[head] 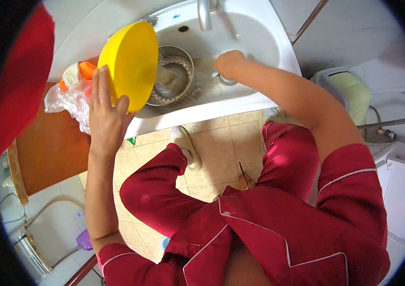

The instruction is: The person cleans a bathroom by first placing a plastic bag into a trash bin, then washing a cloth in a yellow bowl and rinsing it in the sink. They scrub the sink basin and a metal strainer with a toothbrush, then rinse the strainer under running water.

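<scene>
My left hand (107,103) grips the rim of a yellow bowl (136,68), which is tipped on its side over the left part of the white sink (256,43). Just right of the bowl, a round metal pot or basin (190,85) with a perforated band inside stands in the sink, partly hidden by the bowl. Its inside looks wet and blurred. My right hand (230,63) is down in the basin, curled, with its fingers turned away from view. Right below it shows a round metal drain fitting (228,80); whether the hand holds anything is hidden.
A metal faucet (204,16) overhangs the sink's back. Left of the sink, a crumpled clear plastic bag (72,107) and orange items lie on a brown wooden surface (52,143). A bin with a pale green lid (350,93) stands at right. Red cloth (23,78) hangs at upper left.
</scene>
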Tool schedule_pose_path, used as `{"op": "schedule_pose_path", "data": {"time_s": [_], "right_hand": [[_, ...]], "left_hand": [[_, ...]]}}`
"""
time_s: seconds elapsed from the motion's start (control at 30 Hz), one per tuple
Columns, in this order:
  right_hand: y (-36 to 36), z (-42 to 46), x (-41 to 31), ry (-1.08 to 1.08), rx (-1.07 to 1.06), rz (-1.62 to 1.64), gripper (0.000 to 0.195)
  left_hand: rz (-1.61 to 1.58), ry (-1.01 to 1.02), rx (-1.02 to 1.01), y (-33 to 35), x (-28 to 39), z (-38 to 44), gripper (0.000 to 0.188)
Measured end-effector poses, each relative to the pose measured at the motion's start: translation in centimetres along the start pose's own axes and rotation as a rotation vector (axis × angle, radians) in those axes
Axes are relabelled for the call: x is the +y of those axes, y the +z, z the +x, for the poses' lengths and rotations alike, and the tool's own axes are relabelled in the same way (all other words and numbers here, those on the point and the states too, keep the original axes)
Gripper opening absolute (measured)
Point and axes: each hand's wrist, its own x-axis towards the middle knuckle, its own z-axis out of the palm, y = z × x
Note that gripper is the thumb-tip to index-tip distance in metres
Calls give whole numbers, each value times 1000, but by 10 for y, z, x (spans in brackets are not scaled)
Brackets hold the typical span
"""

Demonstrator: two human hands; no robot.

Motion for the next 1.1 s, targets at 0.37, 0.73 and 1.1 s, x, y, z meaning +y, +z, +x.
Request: {"op": "schedule_pose_path", "data": {"time_s": [0.37, 0.73, 1.1], "right_hand": [[-27, -90, 3, -64, 431, 597, 26], [-27, -70, -42, 117, 353, 592, 22], [-4, -75, -27, -2, 434, 725, 31]], "left_hand": [[-325, -812, 417, -4, 57, -61, 42], [-1465, -1207, 594, -3, 102, -120, 25], [-1050, -872, 94, 24, 215, -230, 47]]}}
